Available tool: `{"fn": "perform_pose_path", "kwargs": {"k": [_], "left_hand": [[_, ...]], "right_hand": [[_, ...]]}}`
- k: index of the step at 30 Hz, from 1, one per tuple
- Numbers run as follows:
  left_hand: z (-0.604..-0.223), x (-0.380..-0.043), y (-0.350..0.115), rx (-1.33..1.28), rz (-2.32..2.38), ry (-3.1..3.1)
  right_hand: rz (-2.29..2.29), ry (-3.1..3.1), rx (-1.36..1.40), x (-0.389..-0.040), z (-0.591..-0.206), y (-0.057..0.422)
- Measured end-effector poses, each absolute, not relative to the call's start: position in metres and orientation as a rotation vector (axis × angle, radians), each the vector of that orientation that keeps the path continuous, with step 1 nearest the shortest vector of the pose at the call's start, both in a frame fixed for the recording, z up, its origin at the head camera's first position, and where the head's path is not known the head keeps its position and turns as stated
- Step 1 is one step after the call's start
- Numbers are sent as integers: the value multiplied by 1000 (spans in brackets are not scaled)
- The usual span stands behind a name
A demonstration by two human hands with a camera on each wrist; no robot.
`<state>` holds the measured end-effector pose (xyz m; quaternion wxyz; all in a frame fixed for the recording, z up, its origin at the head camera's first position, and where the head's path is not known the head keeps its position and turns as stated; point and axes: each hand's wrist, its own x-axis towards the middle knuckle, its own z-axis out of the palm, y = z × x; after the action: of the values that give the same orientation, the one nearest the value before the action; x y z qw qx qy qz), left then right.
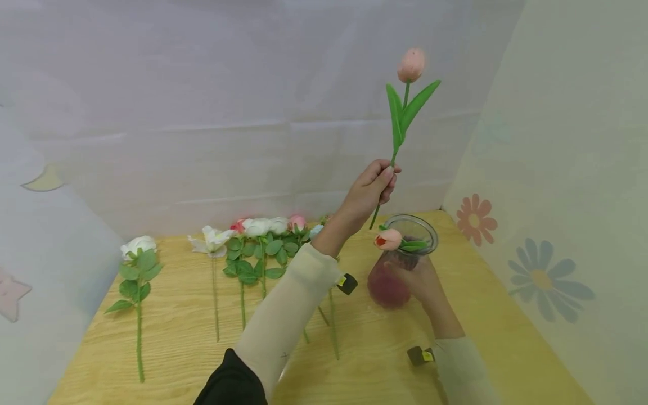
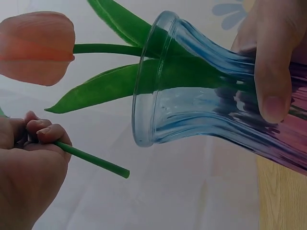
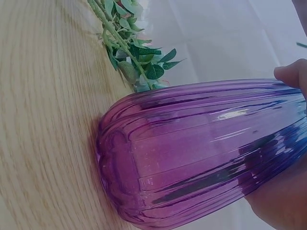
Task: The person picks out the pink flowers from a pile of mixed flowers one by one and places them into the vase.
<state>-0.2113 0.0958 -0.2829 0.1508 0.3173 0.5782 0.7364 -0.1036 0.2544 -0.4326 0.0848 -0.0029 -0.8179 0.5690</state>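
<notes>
1. Head view: The left grip (image 1: 372, 183) has its fingers curled firmly round the stem of a pink tulip (image 1: 399, 126), held in the air. The bloom points up and slightly right; the bare stem end points down and left, just beside the mouth of a glass vase (image 1: 387, 289). The right grip (image 1: 419, 275) holds the vase. In it is a second tulip (image 1: 388, 240), its bloom leaning left over the rim.
2. Also in head view: On the bench (image 1: 177, 349), to the left, lie a white rose (image 1: 138, 264), a white flower (image 1: 211, 243) and leafy roses (image 1: 260, 247), blooms far, stems near. Two dark blocks by the wrists bear yellow labels, too small to read.
3. Left wrist view: The held stem's end is apart from the vase rim; the second tulip's stem runs into the bluish neck.
4. Right wrist view: The vase's ribbed purple base is at the bench; any tilt is hard to judge.
</notes>
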Motion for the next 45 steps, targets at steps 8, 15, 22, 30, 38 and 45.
{"fn": "perform_pose_path", "kwargs": {"k": [8, 15, 22, 30, 38, 45], "left_hand": [[-284, -211, 109, 953, 2240, 1507], [-279, -210, 116, 990, 2263, 1448], [-275, -205, 120, 1026, 2216, 1413], [-291, -214, 115, 998, 2136, 1363], [-320, -223, 105, 1033, 1969, 1560], [-332, -219, 89, 1124, 1636, 2006]], "right_hand": [[1730, -2414, 10, -105, -431, 250], [1695, -2452, -38, -104, -429, 249], [1704, -2428, -4, -106, -430, 252], [1717, -2425, 12, -106, -429, 251], [1712, -2420, 52, -108, -431, 251], [1716, -2447, 55, -108, -432, 251]]}}
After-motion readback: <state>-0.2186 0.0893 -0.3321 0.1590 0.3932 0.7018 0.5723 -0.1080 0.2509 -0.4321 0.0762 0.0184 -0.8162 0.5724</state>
